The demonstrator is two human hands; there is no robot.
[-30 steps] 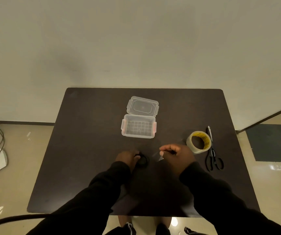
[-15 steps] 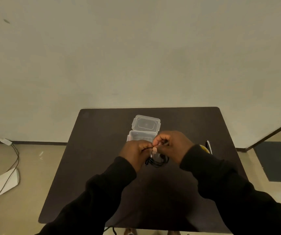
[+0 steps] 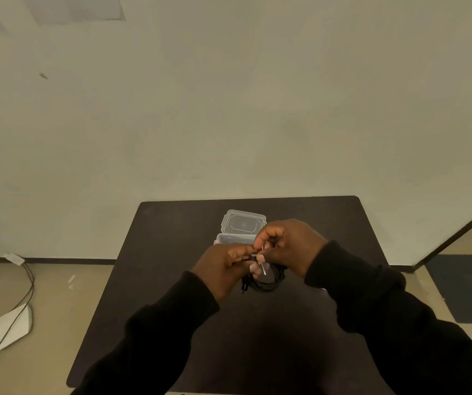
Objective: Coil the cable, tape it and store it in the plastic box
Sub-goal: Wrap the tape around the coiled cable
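Note:
A small coil of black cable [image 3: 267, 282] hangs between my two hands, lifted above the dark table [image 3: 172, 252]. My left hand [image 3: 223, 269] pinches the coil's top from the left. My right hand [image 3: 289, 243] grips it from the right, and a short clear strip of tape [image 3: 263, 266] shows between the fingertips of both hands. Just behind my hands stands the clear plastic box [image 3: 230, 239], mostly hidden, with its loose lid [image 3: 243, 222] lying flat beyond it.
The table's far edge meets a plain wall. On the floor at the left lie a white device [image 3: 12, 327] and a trailing wire [image 3: 28, 283]. A dark mat [image 3: 468, 289] covers the floor at the right. My right arm hides the tape roll and scissors.
Both hands lifted the coil off the table and came together in front of the box. The view tilted upward, so the table now sits lower in frame.

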